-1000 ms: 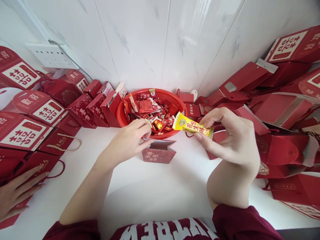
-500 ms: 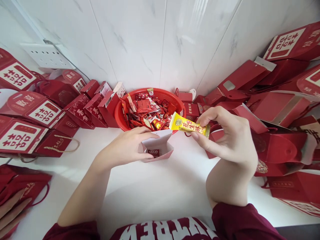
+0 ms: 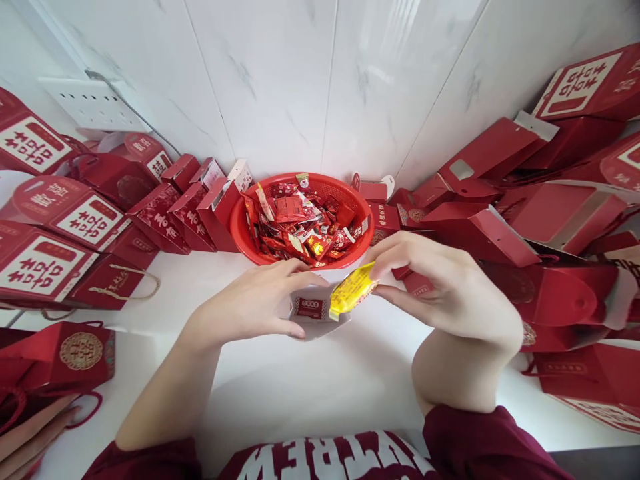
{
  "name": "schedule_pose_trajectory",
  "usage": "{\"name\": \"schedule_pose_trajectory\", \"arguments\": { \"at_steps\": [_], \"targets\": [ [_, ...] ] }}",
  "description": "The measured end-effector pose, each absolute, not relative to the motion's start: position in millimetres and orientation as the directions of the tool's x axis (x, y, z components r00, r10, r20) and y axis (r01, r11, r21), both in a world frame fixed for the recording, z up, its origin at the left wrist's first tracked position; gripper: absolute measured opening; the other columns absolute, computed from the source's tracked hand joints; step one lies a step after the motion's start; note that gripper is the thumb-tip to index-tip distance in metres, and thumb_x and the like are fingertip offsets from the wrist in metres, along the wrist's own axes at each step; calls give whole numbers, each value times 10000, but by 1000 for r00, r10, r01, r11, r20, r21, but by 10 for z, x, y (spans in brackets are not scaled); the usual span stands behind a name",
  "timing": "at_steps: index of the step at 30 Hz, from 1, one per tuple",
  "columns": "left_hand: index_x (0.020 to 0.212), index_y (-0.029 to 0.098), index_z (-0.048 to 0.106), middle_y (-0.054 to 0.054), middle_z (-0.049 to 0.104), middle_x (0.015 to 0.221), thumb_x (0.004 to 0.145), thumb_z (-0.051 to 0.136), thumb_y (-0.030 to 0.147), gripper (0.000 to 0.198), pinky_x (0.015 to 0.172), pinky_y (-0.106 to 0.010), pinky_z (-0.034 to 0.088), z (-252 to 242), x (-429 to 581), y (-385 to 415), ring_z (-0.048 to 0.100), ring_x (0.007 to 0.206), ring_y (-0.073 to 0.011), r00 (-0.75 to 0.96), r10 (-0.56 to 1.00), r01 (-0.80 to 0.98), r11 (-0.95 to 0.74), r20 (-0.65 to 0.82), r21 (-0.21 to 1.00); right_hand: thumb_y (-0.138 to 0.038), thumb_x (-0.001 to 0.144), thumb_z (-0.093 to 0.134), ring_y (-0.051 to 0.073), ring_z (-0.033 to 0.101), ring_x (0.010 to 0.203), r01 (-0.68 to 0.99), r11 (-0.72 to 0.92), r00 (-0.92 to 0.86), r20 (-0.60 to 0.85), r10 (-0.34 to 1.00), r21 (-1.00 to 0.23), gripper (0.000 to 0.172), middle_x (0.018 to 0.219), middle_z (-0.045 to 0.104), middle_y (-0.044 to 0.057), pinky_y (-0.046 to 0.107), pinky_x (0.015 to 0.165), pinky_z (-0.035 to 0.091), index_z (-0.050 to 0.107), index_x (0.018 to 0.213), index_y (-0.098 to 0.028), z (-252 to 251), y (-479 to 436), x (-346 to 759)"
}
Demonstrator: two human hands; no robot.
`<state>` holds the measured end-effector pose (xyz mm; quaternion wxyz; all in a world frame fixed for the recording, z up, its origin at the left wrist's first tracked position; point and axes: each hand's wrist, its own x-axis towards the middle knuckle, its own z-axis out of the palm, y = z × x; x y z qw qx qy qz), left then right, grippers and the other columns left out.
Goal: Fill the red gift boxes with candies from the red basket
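My left hand (image 3: 245, 300) curls around the left side of a small open paper box (image 3: 324, 329), its thumb at the near edge and its fingers on the far side. A dark red wrapped packet (image 3: 309, 308) lies inside that box. Between the thumb and fingers of my right hand (image 3: 440, 287) is a yellow-wrapped candy bar (image 3: 353, 290), slanting down over the box's right side. Just behind stands a red plastic basket (image 3: 369, 240) holding many wrapped candies (image 3: 290, 210), mostly red.
Red gift boxes (image 3: 80, 217) are stacked on the left, and more red boxes (image 3: 540, 287) pile up on the right. Another person's hand (image 3: 37, 433) is beside a red box (image 3: 80, 353) at lower left. A tiled wall and socket strip (image 3: 95, 103) stand behind.
My right hand has moved left and down, tipping the candy bar over the small box. At lower left, the other person's hand has shifted lower and the red box there has turned.
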<state>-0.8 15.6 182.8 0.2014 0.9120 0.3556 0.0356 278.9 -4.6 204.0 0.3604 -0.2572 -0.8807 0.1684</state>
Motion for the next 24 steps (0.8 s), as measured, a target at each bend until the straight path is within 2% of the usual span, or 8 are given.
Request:
{"name": "schedule_pose_trajectory", "arguments": {
  "at_steps": [6,8,12,16,21,24],
  "targets": [
    [1310,331,548,-32,587,1161,799,729,494,566,792,-288,452,1806,-10,100,604,1010,-224,758,651,596,-661,-47,456,-220,926,640,198,653,856,327,804,-710,432,556,-496,124,960,680,52,322,747,534,577,1032,-229,2006,-59,2630],
    [1325,328,531,-36,583,1184,810,719,483,570,805,-294,457,1805,-25,91,599,1022,-226,757,651,601,-664,-51,445,-231,925,640,175,629,784,361,790,-733,372,569,-495,117,918,667,37,300,704,508,554,1002,-213,1991,-67,2567],
    [1296,317,533,-36,583,1185,732,785,446,631,814,-316,465,1844,-42,78,601,1005,-241,723,680,667,-643,-119,376,-228,910,647,157,570,705,485,759,-726,284,627,-434,122,838,626,9,280,636,449,528,917,-203,1965,-81,2467],
    [1289,320,532,-30,583,1177,711,802,440,649,826,-325,467,1887,-33,64,602,1009,-245,718,677,683,-640,-163,352,-194,937,608,169,607,783,504,750,-735,243,633,-430,37,911,653,33,274,678,467,580,961,-203,1941,-83,2436],
    [1309,338,526,-37,554,1257,712,805,418,665,848,-330,462,1876,-56,47,600,1065,-266,704,690,700,-636,-166,325,-82,958,507,181,666,909,468,745,-743,245,623,-475,247,1063,692,50,288,777,516,655,1084,-234,1865,-42,2434],
    [1366,378,476,-35,539,1290,711,811,407,736,846,-330,457,1868,-61,37,594,1089,-274,713,683,692,-647,-160,320,-78,967,485,187,671,945,476,726,-716,260,648,-497,276,1078,707,52,299,810,523,646,1139,-221,1838,-21,2445]
  ]
}}
